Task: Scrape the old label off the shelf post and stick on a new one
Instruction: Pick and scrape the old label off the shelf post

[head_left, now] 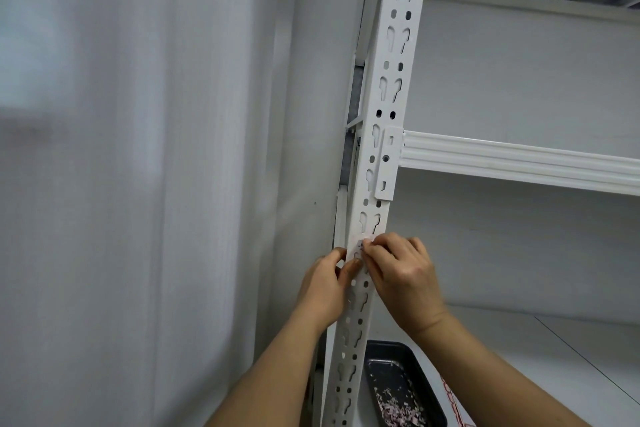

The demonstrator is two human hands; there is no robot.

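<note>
Both hands meet on the white post [382,107], just below the bracket of the cross beam [519,158]. The right hand [403,279] lies against the post's front face, its fingertips [375,242] curled and pressing a small label [362,246] onto the metal; only a sliver of the label shows beside those fingertips, at their left. The left hand [323,288] curls around the post's left edge, thumb and fingers pinching it just below and left of the label. Beneath the right wrist, a dark tray [424,388] holds pinkish scrapings [398,409].
</note>
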